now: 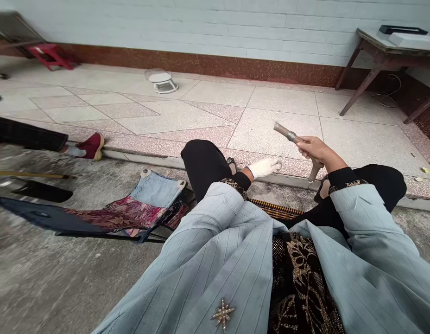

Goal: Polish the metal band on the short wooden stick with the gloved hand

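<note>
The fingers of the right hand [318, 151] are wrapped around the middle of a brownish stick [281, 130], its silvery band [291, 136] and one end jutting toward ten o'clock, the other end toward six. The white-gloved left hand [266, 168] is apart, near nine o'clock; I cannot tell whether its fingers grip anything.
</note>
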`<state>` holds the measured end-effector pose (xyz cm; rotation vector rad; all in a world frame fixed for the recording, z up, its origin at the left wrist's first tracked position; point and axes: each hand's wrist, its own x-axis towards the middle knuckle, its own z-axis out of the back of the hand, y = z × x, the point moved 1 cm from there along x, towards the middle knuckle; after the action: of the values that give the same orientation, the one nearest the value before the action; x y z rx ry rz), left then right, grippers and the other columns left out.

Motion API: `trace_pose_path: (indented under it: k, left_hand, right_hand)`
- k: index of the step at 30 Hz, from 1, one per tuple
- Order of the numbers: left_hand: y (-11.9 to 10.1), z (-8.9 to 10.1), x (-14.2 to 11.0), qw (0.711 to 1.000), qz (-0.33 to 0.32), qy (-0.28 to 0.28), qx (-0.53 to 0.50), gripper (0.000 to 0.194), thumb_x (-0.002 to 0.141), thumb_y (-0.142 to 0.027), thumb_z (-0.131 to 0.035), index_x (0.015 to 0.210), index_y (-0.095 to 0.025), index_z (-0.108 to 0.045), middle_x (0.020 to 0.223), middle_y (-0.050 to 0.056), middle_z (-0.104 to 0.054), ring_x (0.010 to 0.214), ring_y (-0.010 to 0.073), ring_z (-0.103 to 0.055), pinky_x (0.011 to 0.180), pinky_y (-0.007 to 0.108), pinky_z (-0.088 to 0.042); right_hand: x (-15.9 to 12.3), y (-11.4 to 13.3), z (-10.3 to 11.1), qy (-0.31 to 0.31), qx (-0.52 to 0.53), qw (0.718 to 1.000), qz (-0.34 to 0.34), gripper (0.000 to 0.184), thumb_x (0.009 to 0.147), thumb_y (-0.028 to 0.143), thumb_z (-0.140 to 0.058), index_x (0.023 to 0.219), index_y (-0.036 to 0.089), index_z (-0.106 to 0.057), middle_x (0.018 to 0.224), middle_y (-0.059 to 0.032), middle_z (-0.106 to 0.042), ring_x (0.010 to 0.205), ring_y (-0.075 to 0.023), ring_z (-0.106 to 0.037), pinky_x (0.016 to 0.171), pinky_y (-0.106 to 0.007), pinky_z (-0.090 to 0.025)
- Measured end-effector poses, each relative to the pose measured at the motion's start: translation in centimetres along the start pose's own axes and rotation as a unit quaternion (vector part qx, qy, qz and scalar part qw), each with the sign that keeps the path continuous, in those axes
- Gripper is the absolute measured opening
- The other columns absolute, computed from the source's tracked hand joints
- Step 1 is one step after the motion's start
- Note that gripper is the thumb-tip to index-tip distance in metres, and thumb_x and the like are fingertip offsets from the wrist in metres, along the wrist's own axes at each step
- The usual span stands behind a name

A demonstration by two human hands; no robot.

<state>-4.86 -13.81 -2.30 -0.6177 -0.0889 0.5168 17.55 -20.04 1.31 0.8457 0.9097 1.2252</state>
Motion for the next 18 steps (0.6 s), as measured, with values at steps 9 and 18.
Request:
trace_pose_path:
  k: [9, 18]
  left_hand:
    - [0.0, -0.4, -0.5, 1.000, 0.029, -0.005, 0.006, 0.019, 0.085, -0.035, -0.053, 0.095, -0.024, -0.064, 0.085, 0.011, -0.067, 0.099, 0.0303, -0.061, 0.083, 0.037, -0.044]
    - [0.8, 0.2, 0.0, 0.999, 0.027, -0.022, 0.018, 0.021, 0.088, -0.034, -0.049, 0.096, -0.020, -0.062, 0.085, 0.009, -0.067, 0.095, 0.0253, -0.060, 0.083, 0.032, -0.042]
  right_hand:
    - [2.0, -2.5, -1.6, 0.021, -0.435, 0.898, -0.057, 0.037, 0.081, 0.037, -0.063, 0.112, 0.019, -0.068, 0.100, -0.0137, -0.066, 0.086, -0.0256, -0.058, 0.066, -0.033, -0.039]
    - [-0.5, -1.3, -1.7, 0.405, -0.214, 0.885, -0.080, 0.047, 0.069, 0.031, -0.076, 0.114, 0.021, -0.071, 0.061, 0.0034, -0.057, 0.055, -0.0108, -0.047, 0.054, -0.025, -0.037]
